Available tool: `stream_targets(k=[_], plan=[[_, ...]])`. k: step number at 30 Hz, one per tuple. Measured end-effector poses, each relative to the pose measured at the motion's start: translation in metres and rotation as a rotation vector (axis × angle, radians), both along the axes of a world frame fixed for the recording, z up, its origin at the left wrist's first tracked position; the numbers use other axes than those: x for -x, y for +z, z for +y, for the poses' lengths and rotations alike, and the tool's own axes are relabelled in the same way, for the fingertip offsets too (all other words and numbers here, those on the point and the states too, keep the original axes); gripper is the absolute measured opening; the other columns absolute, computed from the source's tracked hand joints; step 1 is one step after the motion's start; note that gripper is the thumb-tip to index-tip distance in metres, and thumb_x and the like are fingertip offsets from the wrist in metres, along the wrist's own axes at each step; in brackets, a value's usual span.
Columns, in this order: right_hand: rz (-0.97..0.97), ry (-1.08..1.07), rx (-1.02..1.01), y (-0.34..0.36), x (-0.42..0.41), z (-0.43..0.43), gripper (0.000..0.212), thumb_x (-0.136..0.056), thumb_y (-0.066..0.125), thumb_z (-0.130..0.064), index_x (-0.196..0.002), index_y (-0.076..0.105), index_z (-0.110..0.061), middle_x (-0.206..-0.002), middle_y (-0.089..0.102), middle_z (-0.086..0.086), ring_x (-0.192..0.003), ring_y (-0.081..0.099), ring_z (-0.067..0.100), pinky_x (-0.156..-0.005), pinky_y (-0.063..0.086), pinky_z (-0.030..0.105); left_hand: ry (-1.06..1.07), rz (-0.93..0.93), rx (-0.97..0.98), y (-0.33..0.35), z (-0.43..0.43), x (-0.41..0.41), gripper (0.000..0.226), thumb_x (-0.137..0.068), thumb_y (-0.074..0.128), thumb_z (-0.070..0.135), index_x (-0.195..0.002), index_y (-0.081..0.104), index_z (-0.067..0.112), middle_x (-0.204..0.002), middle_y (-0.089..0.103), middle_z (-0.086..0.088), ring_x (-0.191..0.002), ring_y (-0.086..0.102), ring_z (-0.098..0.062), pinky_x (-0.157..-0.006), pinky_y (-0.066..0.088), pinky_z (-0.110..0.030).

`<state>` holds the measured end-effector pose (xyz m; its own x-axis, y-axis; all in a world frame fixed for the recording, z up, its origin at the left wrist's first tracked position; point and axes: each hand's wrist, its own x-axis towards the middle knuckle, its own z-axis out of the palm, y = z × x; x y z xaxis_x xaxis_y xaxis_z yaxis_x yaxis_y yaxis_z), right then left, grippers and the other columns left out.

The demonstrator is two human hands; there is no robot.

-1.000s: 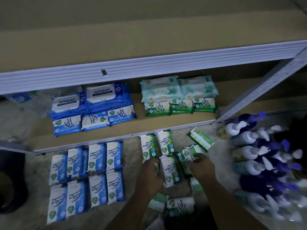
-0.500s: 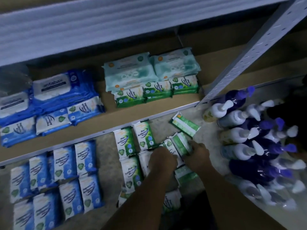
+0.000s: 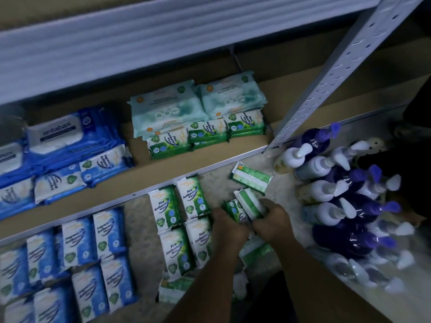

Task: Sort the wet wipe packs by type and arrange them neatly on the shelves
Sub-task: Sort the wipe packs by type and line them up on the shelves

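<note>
Both hands meet over a small bundle of green pine wipe packs (image 3: 242, 206) on the floor. My left hand (image 3: 229, 227) grips the bundle's left side, my right hand (image 3: 271, 221) its right side. More green pine packs (image 3: 179, 220) lie flat in rows to the left of the hands. One green pack (image 3: 250, 178) lies loose beyond them, another (image 3: 255, 251) sits under my right wrist. Blue fragrance wipe packs (image 3: 93, 248) fill the floor at the lower left. On the shelf (image 3: 163, 166) stand blue Antabax packs (image 3: 70, 136), pale teal packs (image 3: 198, 106) and green packs (image 3: 205, 131).
A cluster of white and purple pump bottles (image 3: 338, 206) crowds the floor at the right. A perforated grey shelf upright (image 3: 326, 80) slants down to the shelf's right corner. The upper shelf's pale front edge (image 3: 140, 38) overhangs the stock.
The view has swung down and left, closer to the floor. Both hands have come together on the green packs and drawn them into a bundle.
</note>
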<state>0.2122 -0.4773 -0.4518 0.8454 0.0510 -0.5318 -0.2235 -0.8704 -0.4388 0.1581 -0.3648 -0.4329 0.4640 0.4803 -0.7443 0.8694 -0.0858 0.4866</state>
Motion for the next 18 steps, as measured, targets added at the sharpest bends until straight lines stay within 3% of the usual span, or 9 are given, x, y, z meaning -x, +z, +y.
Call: stream_targets(k=[4,7,10,11,14,16,18], plan=[[-0.033,-0.129,-0.11,0.034,0.007,0.009,0.055,-0.058,0.075,-0.036,-0.111,0.063,-0.025,-0.094,0.066,0.0,-0.089,0.062,0.022,-0.075,0.05,0.032,-0.084,-0.07,-0.022,0.027,0.005,0.011,0.034,-0.073,0.067,0.049,-0.096,0.055,0.027,-0.086,0.066,0.003,-0.081,0.066,-0.022,-0.072,0.057,-0.036],[-0.042,-0.23,-0.183,0.056,0.011,0.011,0.036,-0.073,0.079,-0.024,-0.105,0.063,-0.023,-0.09,0.063,0.0,-0.085,0.059,0.02,-0.072,0.043,0.028,-0.142,-0.174,-0.061,0.051,0.022,0.029,0.021,-0.078,0.067,0.041,-0.093,0.063,0.027,-0.084,0.065,0.006,-0.078,0.063,-0.017,-0.066,0.051,-0.03],[-0.06,-0.366,-0.278,0.075,0.02,0.019,0.01,-0.077,0.074,-0.013,-0.085,0.068,-0.015,-0.077,0.066,0.006,-0.072,0.061,0.027,-0.063,0.048,0.034,-0.155,-0.328,-0.055,0.074,0.044,0.049,0.015,-0.083,0.07,0.028,-0.097,0.072,0.024,-0.08,0.065,0.007,-0.071,0.061,-0.009,-0.065,0.052,-0.028],[-0.074,-0.418,-0.311,0.078,0.023,0.022,0.003,-0.076,0.071,-0.013,-0.079,0.07,-0.014,-0.073,0.067,0.009,-0.07,0.063,0.032,-0.064,0.053,0.041,-0.15,-0.367,-0.04,0.083,0.051,0.056,0.014,-0.084,0.069,0.024,-0.098,0.072,0.024,-0.08,0.065,0.007,-0.068,0.06,-0.007,-0.062,0.05,-0.026],[-0.026,-0.551,-0.462,0.09,0.033,0.031,0.007,-0.081,0.069,-0.008,-0.08,0.072,-0.002,-0.074,0.067,0.018,-0.069,0.063,0.032,-0.067,0.055,0.051,-0.108,-0.395,-0.003,0.11,0.072,0.078,0.018,-0.088,0.066,0.016,-0.1,0.062,0.03,-0.082,0.062,0.006,-0.062,0.057,-0.006,-0.051,0.042,-0.016],[0.033,-0.608,-0.582,0.11,0.041,0.041,0.015,-0.085,0.065,0.003,-0.097,0.069,0.012,-0.084,0.061,0.034,-0.07,0.056,0.029,-0.063,0.05,0.042,-0.088,-0.403,0.008,0.126,0.084,0.093,0.027,-0.086,0.066,0.012,-0.105,0.058,0.03,-0.086,0.063,0.002,-0.06,0.056,-0.008,-0.047,0.039,-0.014],[0.074,-0.578,-0.651,0.127,0.05,0.049,0.024,-0.082,0.068,0.01,-0.106,0.069,0.011,-0.083,0.065,0.03,-0.07,0.056,0.028,-0.065,0.048,0.036,-0.043,-0.425,0.036,0.138,0.095,0.107,0.033,-0.083,0.065,0.007,-0.106,0.058,0.03,-0.087,0.064,-0.003,-0.056,0.056,-0.012,-0.046,0.041,-0.02]])
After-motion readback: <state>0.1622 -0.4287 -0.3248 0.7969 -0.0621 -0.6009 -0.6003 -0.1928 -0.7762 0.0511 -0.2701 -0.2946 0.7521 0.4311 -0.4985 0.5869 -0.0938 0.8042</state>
